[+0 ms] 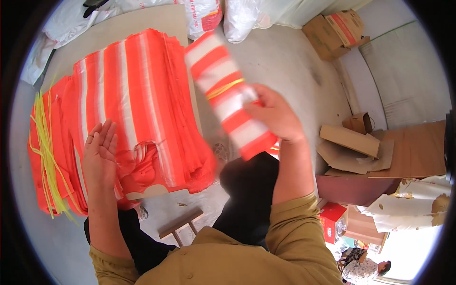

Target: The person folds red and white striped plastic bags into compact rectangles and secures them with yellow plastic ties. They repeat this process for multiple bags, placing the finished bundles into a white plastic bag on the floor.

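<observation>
In my right hand (pixel 276 113) is a folded bundle of red-and-white striped plastic bags (pixel 212 62), gripped near its lower half. A thin yellow tie runs around the bundle's middle. It is tilted and slightly blurred, held off to the right of a large stack of the same striped bags (pixel 135 90). Over the near-left part of that stack, my left hand (pixel 100 154) has its palm turned up and its fingers stretched, with nothing in it. Loose yellow ties (pixel 47 156) lie across red plastic at the stack's left end.
The stack rests on a tan board (pixel 166 21). White plastic sacks (pixel 242 19) stand beyond it. Cardboard boxes (pixel 332 33) and flattened cardboard (pixel 356 147) are along the right. A wooden stool (pixel 182 223) stands by my legs. Another person (pixel 363 270) is at the lower right.
</observation>
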A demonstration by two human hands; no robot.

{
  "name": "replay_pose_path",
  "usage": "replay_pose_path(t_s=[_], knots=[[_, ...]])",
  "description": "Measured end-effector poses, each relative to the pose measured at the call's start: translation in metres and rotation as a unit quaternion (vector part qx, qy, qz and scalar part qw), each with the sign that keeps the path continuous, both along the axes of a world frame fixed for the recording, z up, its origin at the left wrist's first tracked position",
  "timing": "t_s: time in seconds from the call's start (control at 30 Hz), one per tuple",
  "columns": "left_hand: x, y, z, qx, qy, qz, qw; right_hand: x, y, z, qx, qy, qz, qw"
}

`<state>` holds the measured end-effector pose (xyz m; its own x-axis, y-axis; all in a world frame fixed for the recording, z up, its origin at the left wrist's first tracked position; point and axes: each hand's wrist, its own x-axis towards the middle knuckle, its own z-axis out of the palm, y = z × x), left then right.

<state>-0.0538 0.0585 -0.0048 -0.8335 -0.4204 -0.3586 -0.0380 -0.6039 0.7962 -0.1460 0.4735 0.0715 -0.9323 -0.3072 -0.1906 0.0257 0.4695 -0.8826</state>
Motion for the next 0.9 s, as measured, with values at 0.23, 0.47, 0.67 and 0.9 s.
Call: replay_pose_path(t_s=[0.23,0.47,0.67,0.9], knots=[[-0.001,0.005,0.0,-0.012,0.004,-0.003,1.0,0.042,0.135,-0.054,-0.222,0.032,-0.213,0.951],[-0.004,-0.004,-0.024,-0.029,-0.005,-0.01,1.0,0.135,0.23,-0.345,-0.103,-0.231,-0.357,0.899],[-0.006,-0.002,-0.02,-0.037,-0.015,-0.003,0.999,0.17,0.228,-0.401,-0.132,-0.212,-0.391,0.886],[0.001,-0.01,-0.024,-0.042,-0.005,-0.022,0.999,0.152,0.175,-0.344,0.218,-0.114,-0.317,0.916]])
